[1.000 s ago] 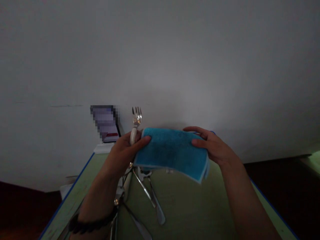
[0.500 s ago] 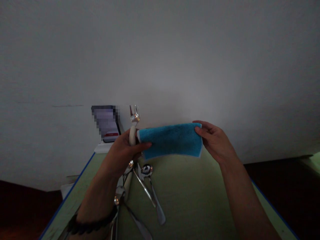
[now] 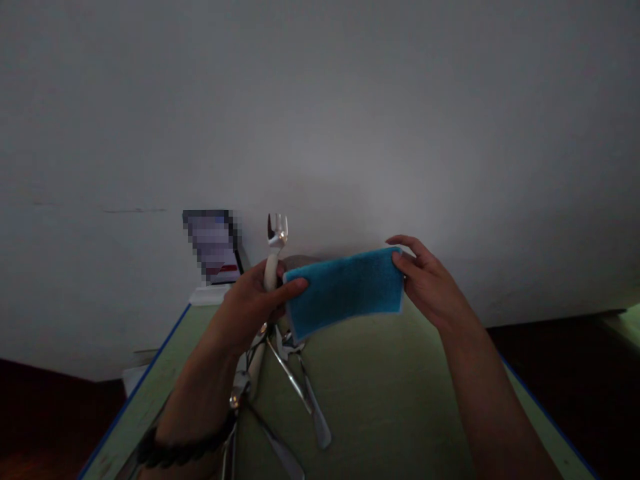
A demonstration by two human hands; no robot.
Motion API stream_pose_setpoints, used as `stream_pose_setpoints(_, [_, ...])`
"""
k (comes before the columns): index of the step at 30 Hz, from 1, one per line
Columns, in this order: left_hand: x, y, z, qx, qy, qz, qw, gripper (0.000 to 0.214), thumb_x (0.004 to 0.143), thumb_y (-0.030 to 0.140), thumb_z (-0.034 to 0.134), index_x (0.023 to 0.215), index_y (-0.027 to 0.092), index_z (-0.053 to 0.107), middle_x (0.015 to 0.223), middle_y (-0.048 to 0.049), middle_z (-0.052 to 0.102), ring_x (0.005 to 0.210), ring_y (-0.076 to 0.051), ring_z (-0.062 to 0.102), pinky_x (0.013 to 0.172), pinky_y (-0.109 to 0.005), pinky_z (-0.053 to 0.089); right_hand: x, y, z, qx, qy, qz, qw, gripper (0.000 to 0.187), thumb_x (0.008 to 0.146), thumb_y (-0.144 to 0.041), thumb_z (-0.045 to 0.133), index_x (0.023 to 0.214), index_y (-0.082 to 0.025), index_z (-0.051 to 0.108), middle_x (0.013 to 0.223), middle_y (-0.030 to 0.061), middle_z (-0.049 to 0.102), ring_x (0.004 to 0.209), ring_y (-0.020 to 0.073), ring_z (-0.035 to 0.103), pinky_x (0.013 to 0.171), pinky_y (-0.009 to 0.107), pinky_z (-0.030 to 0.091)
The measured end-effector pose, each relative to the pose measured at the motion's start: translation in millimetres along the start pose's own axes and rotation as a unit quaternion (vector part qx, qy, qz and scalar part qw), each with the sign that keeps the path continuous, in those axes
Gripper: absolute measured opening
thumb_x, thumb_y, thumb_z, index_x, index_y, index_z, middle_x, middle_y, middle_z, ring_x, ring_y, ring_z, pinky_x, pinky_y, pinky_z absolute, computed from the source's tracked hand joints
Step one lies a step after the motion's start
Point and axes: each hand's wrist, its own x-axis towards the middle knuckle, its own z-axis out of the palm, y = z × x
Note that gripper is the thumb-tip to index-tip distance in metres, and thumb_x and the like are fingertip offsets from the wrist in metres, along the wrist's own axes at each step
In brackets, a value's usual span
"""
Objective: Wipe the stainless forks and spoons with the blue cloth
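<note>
A blue cloth (image 3: pixel 347 290) with pale edging hangs stretched between my two hands above the table. My left hand (image 3: pixel 253 300) is closed, its thumb pressed on the cloth's left end. The same hand also grips a fork (image 3: pixel 271 267) with a cream handle, its metal tines pointing up. Between thumb and fingers, my right hand (image 3: pixel 425 280) pinches the cloth's upper right corner. Below the left hand lie several pieces of metal cutlery, among them a spoon (image 3: pixel 293 343) partly covered by the cloth.
A phone-like device (image 3: pixel 215 247) with a blurred screen leans against the wall (image 3: pixel 320 133) on a white stand (image 3: pixel 207 295). The green table (image 3: pixel 380 400) has blue edges and meets the wall at the back. More cutlery (image 3: pixel 275 437) lies near the front left.
My left hand has shifted slightly right with the fork, and the cloth's left end has dropped, so the cloth now slants. The right hand stays nearly in place, still pinching the corner.
</note>
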Motion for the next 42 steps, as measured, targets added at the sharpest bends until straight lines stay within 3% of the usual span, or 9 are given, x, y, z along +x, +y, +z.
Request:
stream_pose_setpoints(7, [-1, 5, -0.2, 0.079, -0.028, 0.03, 0.996, 0.033, 0.064, 0.033, 0.07, 0.076, 0.019, 0.042, 0.057, 0.0078, 0.041, 0.047, -0.007, 0.039, 0.043, -0.018, 0.031, -1, 6, 0, -0.052, -0.027, 0.062, 0.996, 0.025, 0.079, -0.044, 0.05, 0.092, -0.024, 0.059, 0.078, -0.002, 0.054, 0.067, 0.0126, 0.049, 0.06, 0.024, 0.04])
stream_pose_setpoints(12, [0, 1, -0.3, 0.125, -0.033, 0.036, 0.991, 0.028, 0.069, 0.038, 0.063, 0.083, 0.018, 0.05, 0.06, 0.0052, 0.047, 0.05, -0.01, 0.043, 0.043, -0.018, 0.032, -7, -1, -3, -0.055, -0.148, 0.111, 0.981, 0.037, 0.068, -0.041, 0.066, 0.099, -0.026, 0.053, 0.076, -0.0037, 0.055, 0.06, 0.0112, 0.05, 0.055, 0.024, 0.041])
stream_pose_setpoints(18, [-3, -3, 3.9, 0.142, -0.133, -0.012, 0.981, 0.034, 0.083, 0.046, 0.041, 0.066, 0.018, 0.05, 0.05, 0.0051, 0.042, 0.04, -0.007, 0.033, 0.037, -0.018, 0.025, 5, 7, -24, -0.031, 0.081, 0.056, 0.995, 0.03, 0.063, -0.036, 0.07, 0.084, -0.023, 0.051, 0.064, -0.0057, 0.051, 0.055, 0.0114, 0.048, 0.051, 0.025, 0.041])
stream_pose_setpoints(23, [-6, 0, 7.8, 0.185, -0.195, 0.009, 0.963, 0.031, 0.081, 0.045, 0.044, 0.072, 0.017, 0.054, 0.052, 0.005, 0.045, 0.045, -0.008, 0.04, 0.04, -0.018, 0.029, 3, -2, -20, -0.096, 0.188, -0.106, 0.972, 0.02, 0.07, -0.033, 0.063, 0.08, -0.025, 0.049, 0.091, -0.0003, 0.06, 0.079, 0.0158, 0.056, 0.068, 0.029, 0.044])
stream_pose_setpoints(26, [-7, 4, 11.2, 0.235, -0.192, 0.033, 0.952, 0.033, 0.082, 0.044, 0.042, 0.071, 0.017, 0.057, 0.054, 0.0033, 0.049, 0.048, -0.01, 0.044, 0.044, -0.019, 0.031, -8, -15, 0, -0.185, 0.076, -0.172, 0.965, 0.01, 0.077, -0.027, 0.057, 0.082, -0.024, 0.049, 0.115, 0.0026, 0.057, 0.105, 0.0193, 0.052, 0.089, 0.037, 0.038])
stream_pose_setpoints(29, [-9, 9, 14.4, 0.288, -0.175, 0.068, 0.939, 0.035, 0.084, 0.042, 0.039, 0.074, 0.017, 0.06, 0.058, 0.0007, 0.055, 0.053, -0.013, 0.05, 0.048, -0.021, 0.034, -18, -21, 20, -0.3, -0.186, -0.173, 0.919, 0.012, 0.076, -0.025, 0.058, 0.088, -0.025, 0.056, 0.125, 0.0023, 0.052, 0.115, 0.021, 0.047, 0.097, 0.04, 0.032])
stream_pose_setpoints(31, [-11, 11, 15.6, 0.317, -0.176, 0.085, 0.928, 0.035, 0.085, 0.041, 0.038, 0.077, 0.017, 0.062, 0.064, -0.0011, 0.059, 0.057, -0.015, 0.054, 0.052, -0.023, 0.036, -21, -20, 27, -0.332, -0.285, -0.155, 0.886, 0.013, 0.081, -0.028, 0.053, 0.091, -0.025, 0.061, 0.128, 0.0027, 0.05, 0.122, 0.0215, 0.039, 0.101, 0.04, 0.028])
stream_pose_setpoints(35, [-15, 16, 16.0, 0.353, -0.181, 0.103, 0.912, 0.035, 0.086, 0.042, 0.037, 0.076, 0.019, 0.061, 0.067, -0.002, 0.062, 0.061, -0.016, 0.057, 0.055, -0.024, 0.038, -19, -16, 26, -0.325, -0.258, -0.12, 0.902, 0.026, 0.09, -0.028, 0.037, 0.106, -0.027, 0.057, 0.112, 0.0033, 0.061, 0.107, 0.0185, 0.054, 0.091, 0.038, 0.038])
stream_pose_setpoints(42, [-25, 26, 15.2, 0.39, -0.193, 0.134, 0.89, 0.039, 0.087, 0.045, 0.034, 0.078, 0.018, 0.061, 0.069, -0.0022, 0.062, 0.063, -0.016, 0.057, 0.057, -0.024, 0.039, -17, -19, 16, -0.3, -0.21, -0.096, 0.926, 0.033, 0.081, -0.031, 0.056, 0.113, -0.028, 0.048, 0.113, -0.0007, 0.06, 0.103, 0.0152, 0.055, 0.085, 0.03, 0.041])
